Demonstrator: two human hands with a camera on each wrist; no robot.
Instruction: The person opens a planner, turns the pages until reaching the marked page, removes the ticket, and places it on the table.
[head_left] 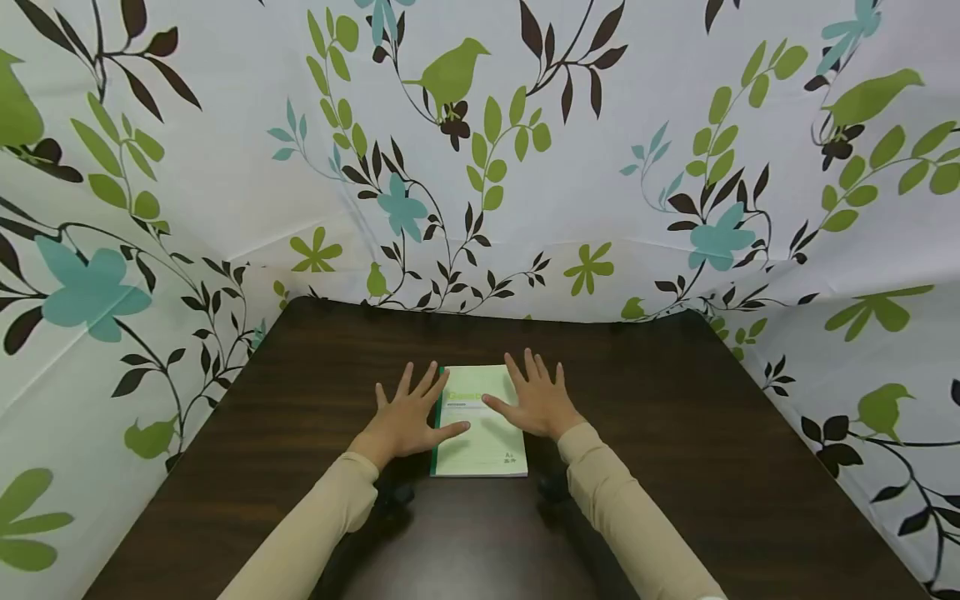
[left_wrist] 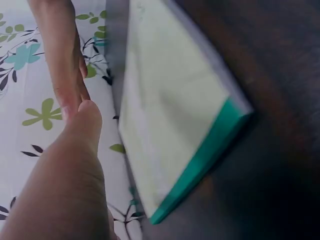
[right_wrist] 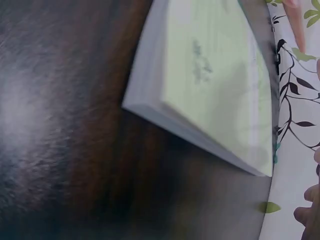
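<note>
A thick pale green notebook [head_left: 480, 454] with a darker green spine on its left side lies closed on the brown table, with print on its cover. My left hand [head_left: 405, 423] is spread over its left edge, thumb pointing in across the cover. Over the upper right part of the cover is my right hand [head_left: 542, 406], fingers fanned out and thumb toward the middle. Neither hand grips anything. The left wrist view shows the green spine and a corner of the notebook [left_wrist: 170, 100] close up; in the right wrist view its white page edges [right_wrist: 200, 135] face the camera.
The dark wood table [head_left: 637, 467] spreads out around the notebook. Beyond its back edge and along both sides hangs a white cloth [head_left: 600, 183] patterned with leaves, birds and flowers. Dark shadowy shapes [head_left: 397, 496] lie under the wrists.
</note>
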